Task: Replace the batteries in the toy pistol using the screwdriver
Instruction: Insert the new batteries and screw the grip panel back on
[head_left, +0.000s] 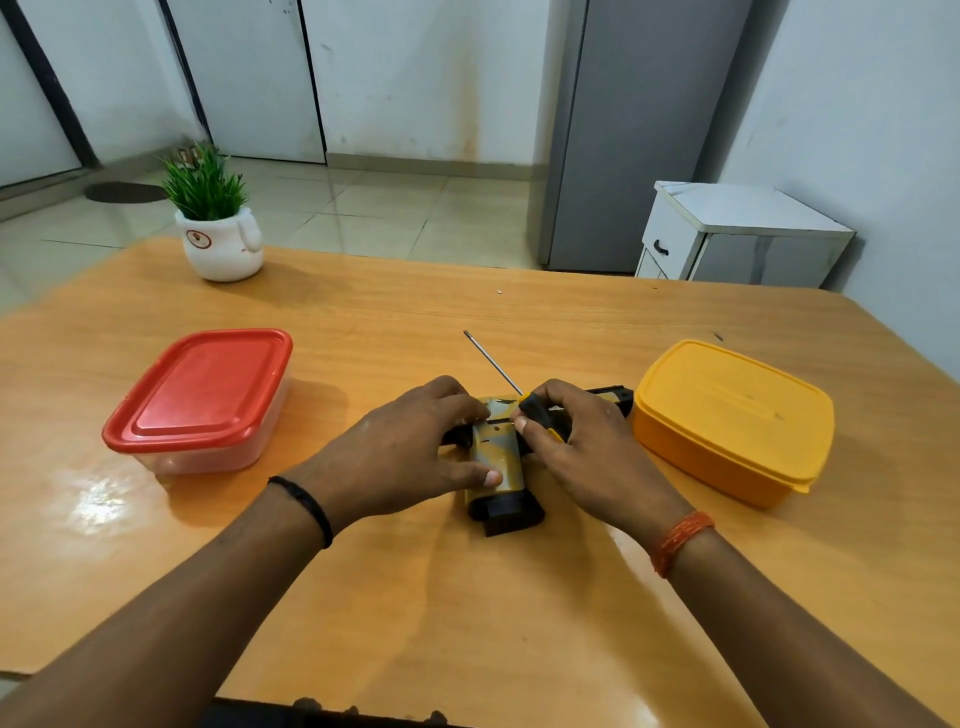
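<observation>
The toy pistol (500, 460), yellow and grey with a black base, lies flat on the wooden table (467, 597) in the middle, its grip pointing toward me. My left hand (410, 447) holds the pistol's grip, thumb on its lower side and fingers over its top. My right hand (582, 441) grips the black-and-yellow handle of the screwdriver (537, 413), whose thin metal shaft (492, 362) points up and away to the left, off the pistol. The pistol's barrel is mostly hidden behind my right hand.
A clear box with a red lid (208, 387) sits to the left. A yellow lidded box (727, 415) sits to the right, close to my right hand. A potted plant (221, 236) stands at the far left of the table. A white cabinet (727, 234) stands beyond.
</observation>
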